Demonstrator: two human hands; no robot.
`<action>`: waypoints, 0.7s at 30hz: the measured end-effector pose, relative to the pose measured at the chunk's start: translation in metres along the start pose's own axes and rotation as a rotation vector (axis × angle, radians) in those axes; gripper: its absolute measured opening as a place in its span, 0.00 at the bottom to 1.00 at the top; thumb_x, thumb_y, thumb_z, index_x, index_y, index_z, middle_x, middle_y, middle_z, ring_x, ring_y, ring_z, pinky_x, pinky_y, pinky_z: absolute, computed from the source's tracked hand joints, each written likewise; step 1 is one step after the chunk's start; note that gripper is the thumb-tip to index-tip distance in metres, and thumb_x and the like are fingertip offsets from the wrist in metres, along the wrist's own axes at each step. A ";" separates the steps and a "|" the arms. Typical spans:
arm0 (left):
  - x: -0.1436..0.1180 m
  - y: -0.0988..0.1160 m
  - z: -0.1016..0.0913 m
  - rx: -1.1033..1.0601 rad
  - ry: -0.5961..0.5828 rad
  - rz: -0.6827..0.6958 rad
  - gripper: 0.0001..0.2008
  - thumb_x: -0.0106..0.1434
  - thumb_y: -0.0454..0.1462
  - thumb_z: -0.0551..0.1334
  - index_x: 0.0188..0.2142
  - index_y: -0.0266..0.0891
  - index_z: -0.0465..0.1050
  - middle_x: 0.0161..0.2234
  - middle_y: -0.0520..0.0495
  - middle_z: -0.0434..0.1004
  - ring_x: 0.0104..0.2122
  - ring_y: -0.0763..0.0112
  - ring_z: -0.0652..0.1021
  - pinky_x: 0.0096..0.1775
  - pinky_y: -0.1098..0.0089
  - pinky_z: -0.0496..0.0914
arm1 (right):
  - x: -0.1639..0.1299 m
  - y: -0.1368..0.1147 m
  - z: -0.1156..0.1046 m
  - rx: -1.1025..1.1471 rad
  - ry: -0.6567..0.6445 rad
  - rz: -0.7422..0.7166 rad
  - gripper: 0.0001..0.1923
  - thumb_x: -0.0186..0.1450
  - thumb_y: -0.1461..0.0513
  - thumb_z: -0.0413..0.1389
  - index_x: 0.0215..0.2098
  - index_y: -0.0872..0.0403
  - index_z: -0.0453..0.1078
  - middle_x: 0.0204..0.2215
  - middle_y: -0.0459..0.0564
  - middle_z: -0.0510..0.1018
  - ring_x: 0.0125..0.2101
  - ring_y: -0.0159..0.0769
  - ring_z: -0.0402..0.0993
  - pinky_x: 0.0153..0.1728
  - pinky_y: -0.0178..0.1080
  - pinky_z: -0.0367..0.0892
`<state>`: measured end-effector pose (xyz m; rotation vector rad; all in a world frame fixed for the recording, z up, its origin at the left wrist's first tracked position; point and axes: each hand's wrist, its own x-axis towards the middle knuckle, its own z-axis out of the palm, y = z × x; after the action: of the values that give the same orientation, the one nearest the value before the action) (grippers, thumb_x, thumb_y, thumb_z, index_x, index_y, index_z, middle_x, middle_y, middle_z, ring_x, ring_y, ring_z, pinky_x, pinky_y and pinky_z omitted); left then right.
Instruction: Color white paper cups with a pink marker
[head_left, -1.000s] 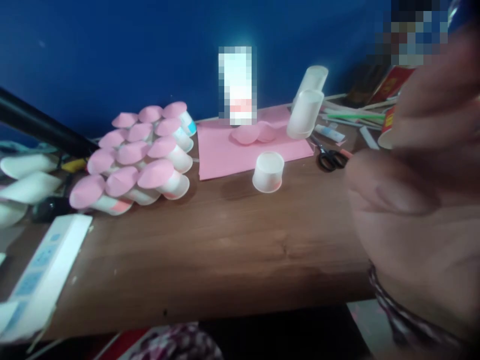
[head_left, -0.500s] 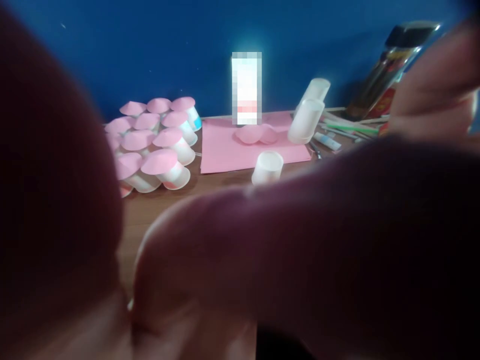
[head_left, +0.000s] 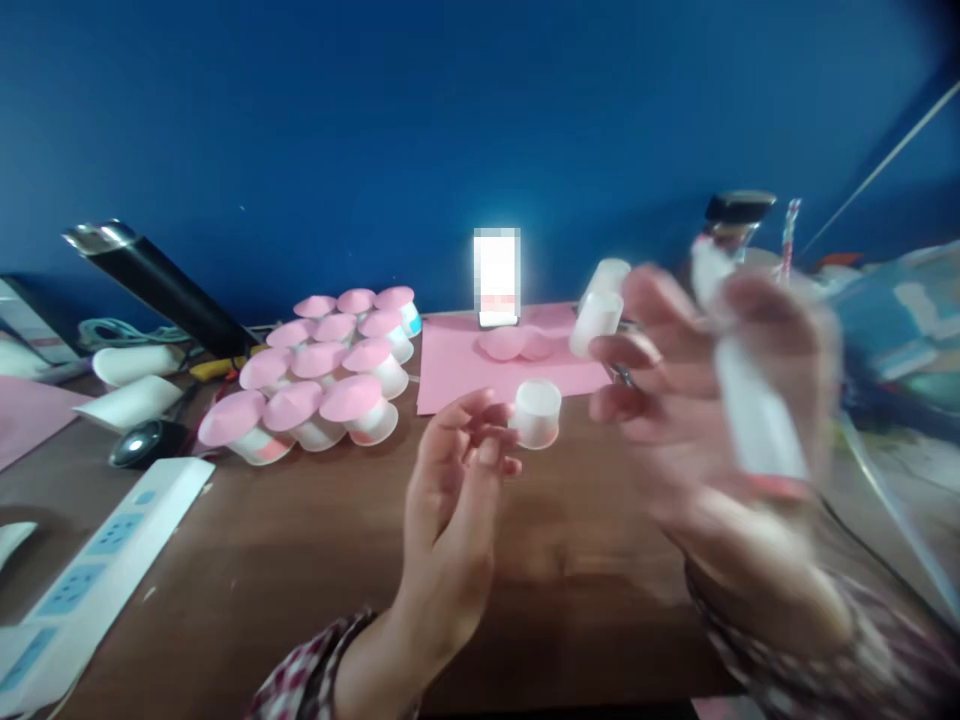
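Note:
My left hand (head_left: 457, 500) is raised over the table with its fingers loosely curled and apart, nothing between them. Its fingertips are beside a small white upside-down cup (head_left: 538, 415); whether they touch it I cannot tell. My right hand (head_left: 675, 430), smeared by motion, grips a slim white tube (head_left: 757, 410) with a red end, held slanted. Behind the cup lies a pink paper sheet (head_left: 450, 375) with pink paper discs (head_left: 504, 343) on it. Stacked white cups (head_left: 597, 320) lean at its right. Several cups topped with pink paper cones (head_left: 352, 398) stand in rows to the left.
A glowing phone (head_left: 497, 275) with a blurred screen stands against the blue wall. Toward the left are a power strip (head_left: 112, 550), a computer mouse (head_left: 146, 442), white rolls (head_left: 135, 400) and a black cylinder (head_left: 172, 285). A black-lidded jar (head_left: 739, 208) and blurred bags (head_left: 907, 330) occupy the right.
Both hands have moved from right in front of the camera down and away over the table. The view has shifted, showing more of the table. The white tube now shows in my right hand.

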<state>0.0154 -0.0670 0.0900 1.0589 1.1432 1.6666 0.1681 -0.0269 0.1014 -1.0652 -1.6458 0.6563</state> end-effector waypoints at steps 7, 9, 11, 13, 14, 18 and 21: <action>0.031 -0.067 0.014 0.360 -0.035 0.136 0.18 0.61 0.37 0.57 0.51 0.40 0.60 0.50 0.40 0.67 0.50 0.62 0.70 0.50 0.59 0.67 | 0.007 0.052 0.038 0.061 0.102 0.005 0.21 0.62 0.60 0.56 0.53 0.49 0.58 0.48 0.54 0.71 0.47 0.43 0.70 0.43 0.44 0.72; 0.031 -0.075 0.017 0.410 -0.087 0.139 0.21 0.60 0.36 0.58 0.53 0.40 0.58 0.51 0.39 0.66 0.50 0.60 0.70 0.50 0.58 0.67 | 0.005 0.067 0.043 0.032 0.074 0.034 0.19 0.62 0.60 0.55 0.51 0.50 0.60 0.49 0.54 0.71 0.48 0.43 0.70 0.43 0.44 0.72; 0.029 -0.080 0.019 0.452 -0.132 0.190 0.24 0.60 0.36 0.59 0.54 0.39 0.56 0.50 0.38 0.66 0.50 0.60 0.70 0.51 0.57 0.66 | 0.001 0.074 0.045 0.046 0.061 0.045 0.19 0.63 0.60 0.54 0.52 0.50 0.58 0.50 0.55 0.70 0.48 0.42 0.70 0.44 0.45 0.72; 0.026 -0.083 0.017 0.505 -0.114 0.261 0.25 0.59 0.36 0.59 0.55 0.39 0.55 0.51 0.38 0.65 0.51 0.60 0.69 0.53 0.56 0.64 | -0.001 0.077 0.045 0.047 0.058 0.047 0.20 0.63 0.60 0.54 0.53 0.50 0.58 0.49 0.56 0.71 0.48 0.43 0.70 0.44 0.46 0.71; 0.026 -0.085 0.016 0.539 -0.094 0.293 0.26 0.59 0.37 0.60 0.55 0.38 0.55 0.51 0.37 0.64 0.52 0.59 0.68 0.53 0.56 0.64 | -0.003 0.077 0.046 0.043 0.049 0.047 0.21 0.62 0.60 0.55 0.53 0.50 0.58 0.49 0.56 0.71 0.48 0.44 0.70 0.45 0.47 0.71; 0.030 -0.090 0.006 0.594 -0.104 0.272 0.27 0.59 0.41 0.60 0.55 0.39 0.54 0.50 0.38 0.65 0.50 0.59 0.69 0.52 0.56 0.64 | -0.005 0.079 0.051 0.066 0.059 0.037 0.23 0.62 0.58 0.56 0.53 0.50 0.58 0.50 0.57 0.72 0.47 0.44 0.72 0.48 0.49 0.68; 0.034 -0.093 0.001 0.631 -0.046 0.237 0.28 0.58 0.42 0.61 0.55 0.38 0.54 0.51 0.37 0.64 0.52 0.58 0.67 0.53 0.53 0.62 | -0.006 0.079 0.054 0.036 0.013 0.002 0.20 0.62 0.58 0.55 0.51 0.51 0.59 0.49 0.57 0.72 0.48 0.45 0.71 0.50 0.49 0.67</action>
<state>0.0219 -0.0130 0.0071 1.6675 1.6159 1.4689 0.1440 0.0084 0.0158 -1.0436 -1.6154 0.6768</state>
